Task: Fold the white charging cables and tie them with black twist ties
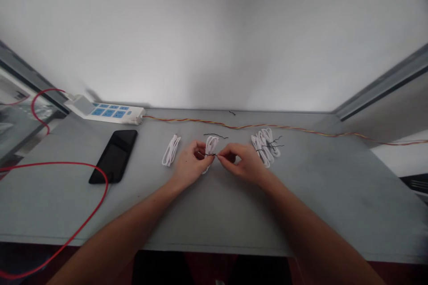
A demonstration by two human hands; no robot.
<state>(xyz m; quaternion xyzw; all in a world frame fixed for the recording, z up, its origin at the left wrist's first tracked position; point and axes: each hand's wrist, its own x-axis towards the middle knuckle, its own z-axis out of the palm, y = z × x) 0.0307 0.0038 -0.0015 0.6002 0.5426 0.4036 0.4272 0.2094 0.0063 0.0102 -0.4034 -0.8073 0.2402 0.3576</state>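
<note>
In the middle of the table, my left hand [191, 160] is closed around a coiled white cable [211, 143]. A thin black twist tie [210, 155] crosses that coil. My right hand [241, 160] pinches the tie's end at the coil's right side, thumb and forefinger together. To the left lies another coiled white cable [171, 150] with no tie visible on it. On the right, bundled white cables [265, 147] lie together with black ties sticking out. One loose black twist tie [216, 136] rests just behind the coil in my hands.
A black phone [115, 156] lies at left with a red cable [80, 163] running by it. Behind it is a white power strip [115, 114] with a plugged-in adapter. A twisted red-yellow wire [200, 120] runs along the back. A short black tie [232, 113] lies near the wall.
</note>
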